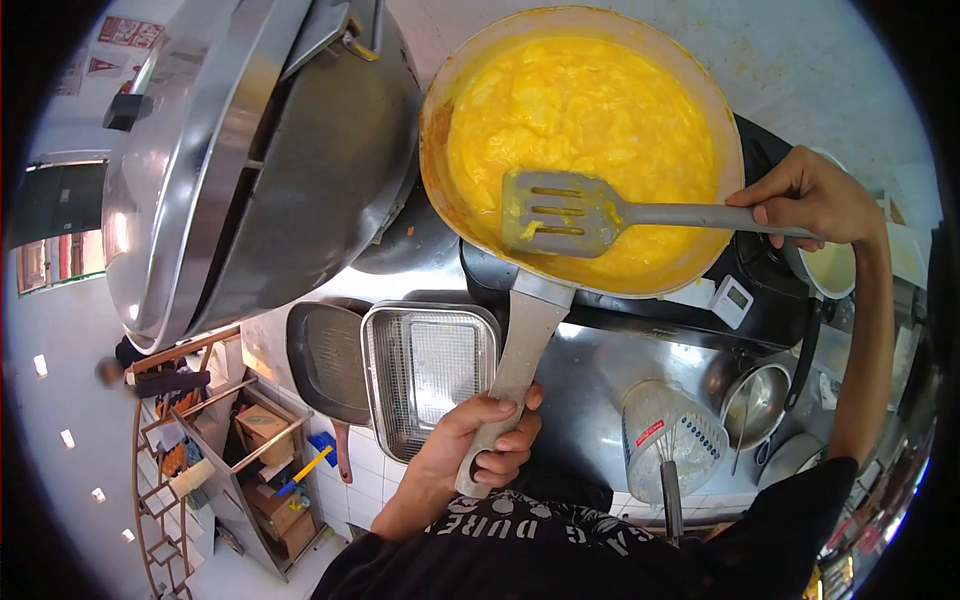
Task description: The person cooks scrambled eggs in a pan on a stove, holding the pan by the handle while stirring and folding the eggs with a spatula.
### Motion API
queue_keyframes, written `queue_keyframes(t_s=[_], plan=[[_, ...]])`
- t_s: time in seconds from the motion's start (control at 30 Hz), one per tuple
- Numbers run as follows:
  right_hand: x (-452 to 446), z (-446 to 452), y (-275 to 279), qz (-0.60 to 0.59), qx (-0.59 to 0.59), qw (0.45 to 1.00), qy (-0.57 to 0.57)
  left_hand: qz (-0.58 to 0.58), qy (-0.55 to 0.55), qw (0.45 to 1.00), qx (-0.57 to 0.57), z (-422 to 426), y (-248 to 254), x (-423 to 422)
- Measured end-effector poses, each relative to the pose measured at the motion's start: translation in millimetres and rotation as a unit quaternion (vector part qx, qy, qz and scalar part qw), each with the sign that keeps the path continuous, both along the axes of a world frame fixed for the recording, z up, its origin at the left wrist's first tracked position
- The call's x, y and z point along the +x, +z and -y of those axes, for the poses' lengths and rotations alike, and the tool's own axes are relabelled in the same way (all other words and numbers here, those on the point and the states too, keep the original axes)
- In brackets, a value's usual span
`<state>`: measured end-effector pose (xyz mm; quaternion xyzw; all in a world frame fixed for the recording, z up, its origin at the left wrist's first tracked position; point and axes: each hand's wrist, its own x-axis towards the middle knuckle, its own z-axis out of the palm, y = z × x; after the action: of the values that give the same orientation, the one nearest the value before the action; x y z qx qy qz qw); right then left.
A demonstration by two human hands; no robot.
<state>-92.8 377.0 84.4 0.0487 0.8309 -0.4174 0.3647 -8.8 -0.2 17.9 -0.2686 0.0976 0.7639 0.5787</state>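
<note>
Soft yellow scrambled egg fills a round pan with a browned rim. My left hand is wrapped round the pan's pale handle. In my right hand is the handle of a grey slotted spatula, its fingers closed on it. The spatula's flat head lies over the near left part of the egg, with yellow bits stuck to it. Its handle crosses the pan's right rim.
A large metal pot with a lid stands left of the pan. Nearer are a square grill pan, a wire-lined metal tray, a measuring jug with a whisk, a metal bowl and a small timer.
</note>
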Motion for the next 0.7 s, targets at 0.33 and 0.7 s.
queue_keyframes(t_s=[0.33, 0.7], plan=[[19, -11, 16, -0.006, -0.049, 0.998, -0.047, -0.227, -0.037, 0.951, -0.205, -2, 11, -4], [56, -6, 50, -0.050, -0.025, 0.995, -0.085, -0.741, 0.052, 0.436, -0.507, -14, 33, -82]])
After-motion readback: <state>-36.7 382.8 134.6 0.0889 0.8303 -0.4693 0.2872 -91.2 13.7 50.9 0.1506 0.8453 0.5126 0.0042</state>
